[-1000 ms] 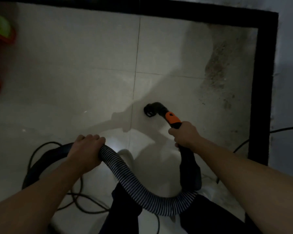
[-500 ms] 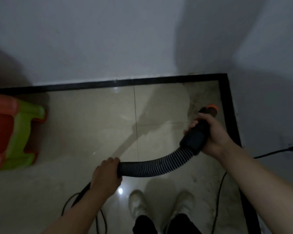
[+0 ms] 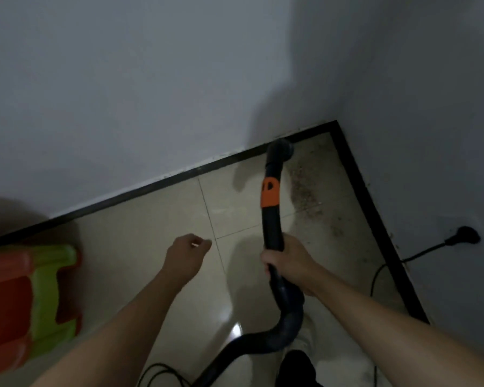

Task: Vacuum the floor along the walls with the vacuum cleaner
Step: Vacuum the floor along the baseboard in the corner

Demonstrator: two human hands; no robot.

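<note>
I've got the right hand (image 3: 287,263) wrapped round the black wand (image 3: 273,227). Beyond that grip, the nozzle (image 3: 281,149) is up at the baseboard (image 3: 151,188), with a dirt patch (image 3: 305,191) just to its right. Left of the grip, the left hand (image 3: 187,255) hangs loosely curled, holding nothing.

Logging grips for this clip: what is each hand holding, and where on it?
The right hand grips the vacuum wand on its black shaft below the orange band. The left hand holds nothing.
</note>
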